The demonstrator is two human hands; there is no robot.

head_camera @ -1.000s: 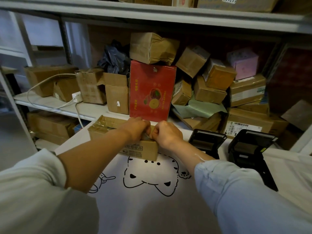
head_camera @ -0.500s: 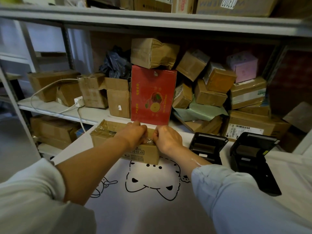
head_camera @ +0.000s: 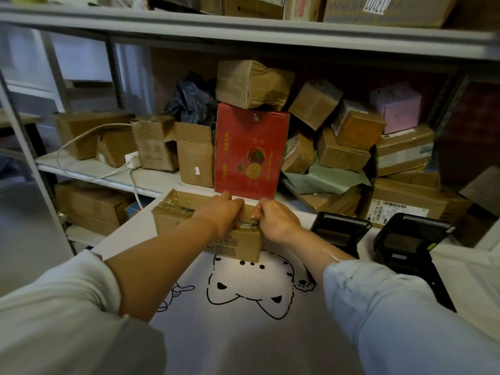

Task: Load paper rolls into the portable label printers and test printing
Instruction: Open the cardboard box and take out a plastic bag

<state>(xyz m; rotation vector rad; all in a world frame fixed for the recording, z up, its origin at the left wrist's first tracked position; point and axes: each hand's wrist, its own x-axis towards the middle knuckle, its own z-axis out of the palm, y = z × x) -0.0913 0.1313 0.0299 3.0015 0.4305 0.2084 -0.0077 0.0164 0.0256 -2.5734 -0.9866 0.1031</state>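
Pinching clear tape atop the taped cardboard box [head_camera: 189, 220], the left hand [head_camera: 220, 213] and right hand [head_camera: 276, 221] met at its right end. Two black label printers [head_camera: 339, 234] sat open just right of the box.

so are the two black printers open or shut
Open. Both label printers on the table have their lids raised, showing the paper bays; whether a roll sits inside cannot be told.

Brown taped carton [head_camera: 173, 212] — white cloth [head_camera: 243, 334] with black cat outline — red box [head_camera: 251, 147], black printers [head_camera: 338, 234].
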